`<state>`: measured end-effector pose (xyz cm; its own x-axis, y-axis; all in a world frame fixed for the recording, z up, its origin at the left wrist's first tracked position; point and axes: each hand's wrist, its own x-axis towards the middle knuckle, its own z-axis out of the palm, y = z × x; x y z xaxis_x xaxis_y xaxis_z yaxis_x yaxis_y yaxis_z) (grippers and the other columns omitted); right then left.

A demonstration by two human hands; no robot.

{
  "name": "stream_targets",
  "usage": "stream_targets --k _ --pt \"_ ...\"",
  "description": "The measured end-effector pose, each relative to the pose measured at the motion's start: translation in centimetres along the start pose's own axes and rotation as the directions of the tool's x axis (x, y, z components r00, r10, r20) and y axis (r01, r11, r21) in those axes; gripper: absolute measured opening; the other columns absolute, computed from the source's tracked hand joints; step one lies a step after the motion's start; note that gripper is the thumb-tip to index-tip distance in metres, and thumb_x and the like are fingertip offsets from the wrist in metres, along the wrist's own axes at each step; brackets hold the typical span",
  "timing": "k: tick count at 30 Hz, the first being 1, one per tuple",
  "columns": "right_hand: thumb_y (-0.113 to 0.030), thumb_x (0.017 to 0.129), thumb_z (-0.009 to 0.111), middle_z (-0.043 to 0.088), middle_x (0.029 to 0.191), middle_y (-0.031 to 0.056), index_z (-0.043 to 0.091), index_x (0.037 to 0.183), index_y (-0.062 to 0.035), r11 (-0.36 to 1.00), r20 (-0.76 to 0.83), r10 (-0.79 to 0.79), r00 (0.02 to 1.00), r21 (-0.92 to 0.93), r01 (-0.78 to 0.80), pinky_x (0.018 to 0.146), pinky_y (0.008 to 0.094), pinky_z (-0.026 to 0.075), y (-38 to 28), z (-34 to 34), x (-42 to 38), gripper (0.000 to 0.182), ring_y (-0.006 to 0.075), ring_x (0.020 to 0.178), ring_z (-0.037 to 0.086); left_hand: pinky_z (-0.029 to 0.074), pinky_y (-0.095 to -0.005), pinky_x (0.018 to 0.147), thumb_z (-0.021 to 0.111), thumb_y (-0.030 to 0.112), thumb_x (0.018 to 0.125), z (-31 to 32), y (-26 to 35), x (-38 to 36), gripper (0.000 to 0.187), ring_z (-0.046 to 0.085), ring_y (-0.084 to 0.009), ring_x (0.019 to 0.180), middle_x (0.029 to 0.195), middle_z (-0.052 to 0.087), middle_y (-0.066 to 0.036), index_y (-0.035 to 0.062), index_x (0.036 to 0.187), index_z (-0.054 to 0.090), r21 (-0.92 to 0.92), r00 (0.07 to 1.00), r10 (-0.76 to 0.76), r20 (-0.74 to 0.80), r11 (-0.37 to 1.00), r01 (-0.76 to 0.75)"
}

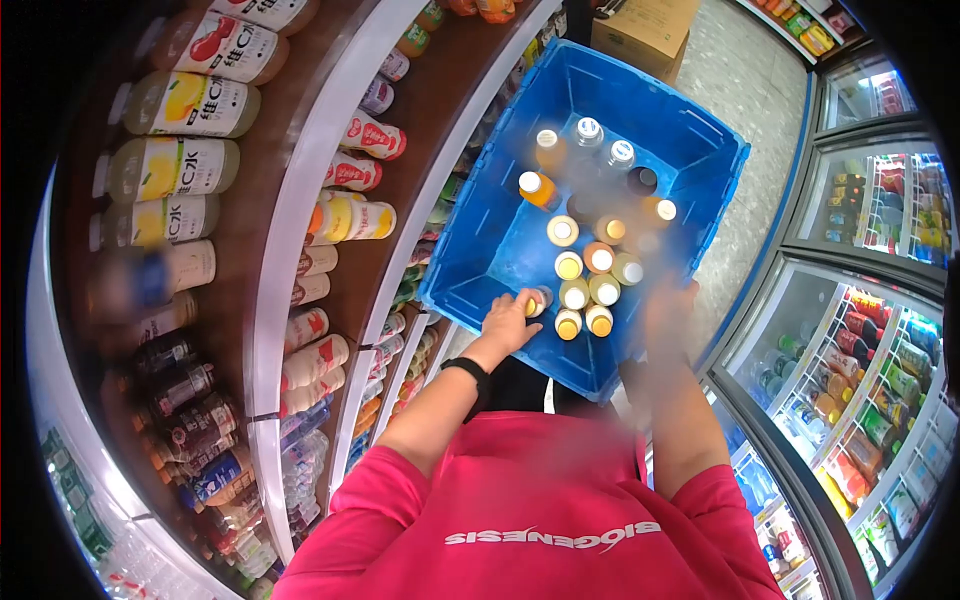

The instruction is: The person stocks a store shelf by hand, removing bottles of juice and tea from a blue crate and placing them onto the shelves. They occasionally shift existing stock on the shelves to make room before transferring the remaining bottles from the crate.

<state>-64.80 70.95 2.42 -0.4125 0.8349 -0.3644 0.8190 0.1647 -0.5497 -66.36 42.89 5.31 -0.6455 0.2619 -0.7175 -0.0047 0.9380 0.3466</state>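
Drink shelves (pixel 290 200) stand at left. Next, the left hand (pixel 508 320) has its grip clamped about the top of a yellow-capped bottle (pixel 541 296) in the near left part of a blue crate (pixel 480 270). The bottle's long axis is near upright, tipped slightly, cap toward the wearer. Other bottles (pixel 599 257) crowd just right of it, caps up. The right hand (pixel 670 305) blurs at the crate's right side; its grip I cannot tell. Glass-fronted coolers (pixel 860 265) line the far right.

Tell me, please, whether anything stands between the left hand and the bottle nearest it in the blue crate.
Nothing visible does: the left hand is touching the bottle, just inside the near wall of the blue crate. The other bottles stand to the right or farther away, not between them.
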Motion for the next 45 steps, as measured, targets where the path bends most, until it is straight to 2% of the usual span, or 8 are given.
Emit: stream_targets --k 4,8,14,17,22,27,43,45 --pt "-0.035 0.091 0.057 0.065 0.109 0.0258 0.051 0.121 0.0001 0.998 -0.039 -0.059 0.997 0.027 0.06 0.087 0.0491 0.049 1.3 1.1 0.6 0.047 0.0431 0.1 0.063 0.048 -0.0442 0.088 0.077 0.021 0.08 -4.1 -1.3 -4.6 0.042 0.059 -0.0398 0.103 0.111 0.061 -0.019 0.0127 0.113 0.051 -0.156 0.895 0.165 -0.414 0.956 -0.248" --pt "-0.035 0.091 0.056 0.065 0.109 0.0262 0.051 0.121 -0.0009 0.995 -0.035 -0.069 0.997 0.074 0.072 0.087 0.0495 0.049 1.0 0.8 0.3 0.046 0.0435 0.1 0.063 0.051 -0.0389 0.079 0.074 0.018 0.085 -8.7 -3.4 -10.7 0.037 0.063 -0.0328 0.092 0.105 0.063 -0.016 0.0087 0.114 0.053 -0.248 0.766 0.076 -0.638 0.922 -0.298" --pt "-0.036 0.091 0.055 0.064 0.111 0.0266 0.05 0.122 -0.0017 0.997 -0.005 -0.007 1.0 0.071 0.007 0.088 0.0501 0.049 -0.5 0.0 -0.5 0.046 0.0438 0.101 0.062 0.051 -0.0298 0.078 0.059 0.017 0.097 -12.7 -8.8 -16.5 0.035 0.056 -0.0183 0.099 0.118 0.052 -0.011 0.0011 0.125 0.045 -0.208 0.301 -0.109 -0.947 0.924 -0.32" --pt "-0.037 0.091 0.055 0.063 0.112 0.0268 0.049 0.122 -0.0009 1.0 -0.034 -0.003 0.999 0.007 0.004 0.088 0.0505 0.049 -1.0 -0.2 -0.8 0.048 0.0441 0.102 0.062 0.05 -0.0248 0.07 0.055 0.024 0.1 -15.0 -8.1 -16.7 0.045 0.055 -0.0131 0.094 0.12 0.051 -0.012 -0.0019 0.133 0.04 -0.469 0.22 -0.415 -0.883 0.812 -0.348" --pt "-0.036 0.091 0.056 0.063 0.113 0.0271 0.049 0.122 0.0007 0.999 -0.013 -0.024 1.0 0.032 0.024 0.088 0.0506 0.049 -0.5 -0.2 -0.5 0.049 0.0442 0.102 0.061 0.051 -0.0278 0.082 0.058 0.031 0.098 -15.2 -15.0 -14.0 0.063 0.057 -0.0187 0.107 0.139 0.046 -0.015 -0.0024 0.145 0.033 -0.484 0.205 -0.44 -0.875 0.821 -0.303" --pt "-0.036 0.091 0.057 0.063 0.112 0.0271 0.05 0.122 0.0007 0.999 -0.018 -0.034 0.999 0.034 0.034 0.088 0.0504 0.049 -0.3 0.0 -0.3 0.048 0.0443 0.102 0.062 0.044 -0.0375 0.097 0.054 0.027 0.101 -18.1 -13.7 -12.7 0.044 0.058 -0.0324 0.114 0.127 0.058 -0.022 -0.008 0.128 0.053 -0.342 0.136 -0.33 -0.934 0.936 -0.081" --pt "-0.036 0.091 0.057 0.064 0.11 0.0272 0.051 0.119 0.0009 0.994 -0.065 -0.064 0.996 0.079 0.069 0.087 0.0503 0.049 1.2 1.3 0.4 0.047 0.0443 0.1 0.062 0.048 -0.0391 0.083 0.052 0.018 0.099 -21.4 -17.4 -8.4 0.031 0.062 -0.0326 0.093 0.101 0.067 -0.02 -0.0086 0.11 0.063 -0.18 0.152 -0.19 -0.97 0.981 0.073" --pt "-0.036 0.091 0.057 0.064 0.109 0.0271 0.051 0.119 0.001 0.995 -0.062 -0.067 0.996 0.074 0.072 0.087 0.0503 0.049 1.3 1.4 0.6 0.047 0.0443 0.1 0.062 0.042 -0.0366 0.1 0.054 0.033 0.099 -21.6 -16.5 -9.1 0.05 0.057 -0.0328 0.118 0.13 0.059 -0.023 -0.0069 0.129 0.054 -0.344 0.283 -0.355 -0.891 0.935 0.088"
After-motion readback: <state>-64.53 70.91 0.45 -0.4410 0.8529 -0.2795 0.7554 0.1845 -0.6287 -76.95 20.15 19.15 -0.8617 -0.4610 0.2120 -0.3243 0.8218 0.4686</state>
